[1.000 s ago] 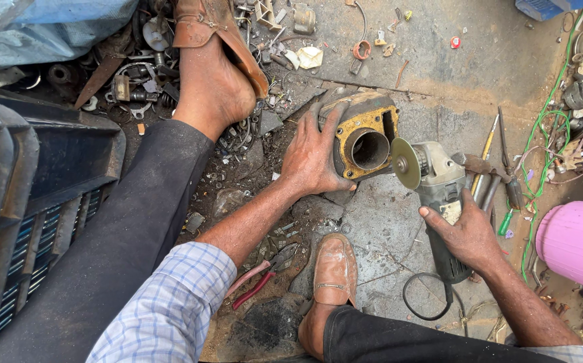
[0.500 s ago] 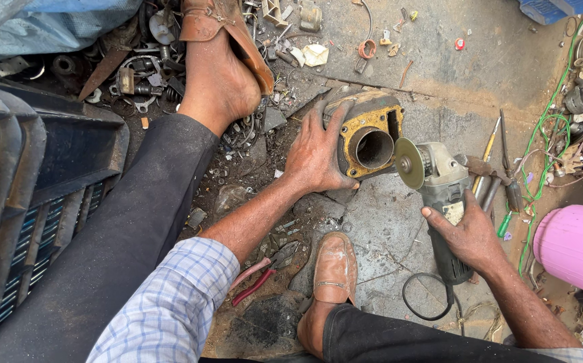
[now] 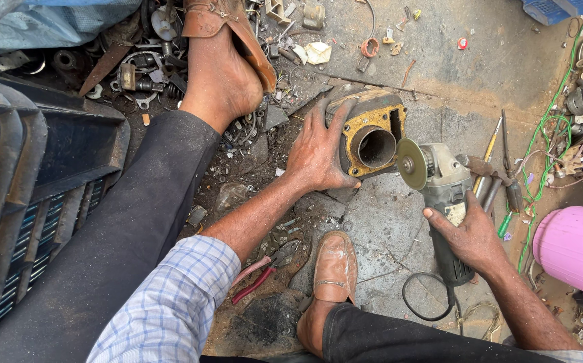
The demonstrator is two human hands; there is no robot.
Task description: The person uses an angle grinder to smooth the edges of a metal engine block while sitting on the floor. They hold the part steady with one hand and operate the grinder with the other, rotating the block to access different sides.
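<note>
— What is the left hand point(image 3: 318, 154) doing?

— It is lying spread over the side of a metal cylinder block point(image 3: 371, 131), fingers wrapped over its top edge and thumb underneath, gripping it. The block is sitting on the concrete floor point(image 3: 453, 87), its round bore facing the right, ringed by a yellowish gasket face.

— And the right hand point(image 3: 469, 235)?

— It is clasping the body of a grey angle grinder point(image 3: 442, 195). The grinder's disc point(image 3: 412, 163) is standing just beside the block's bore, right at its edge; whether it is touching I cannot tell.

— What is lying around them?

— Red-handled pliers point(image 3: 264, 269) are resting near a brown shoe point(image 3: 335, 265), below the left forearm. A bare foot in a sandal point(image 3: 228, 60) is pressing among scrap parts above. A pink container point(image 3: 577, 249) is standing at the right, with loose hand tools point(image 3: 500, 168) lying beside the grinder.
</note>
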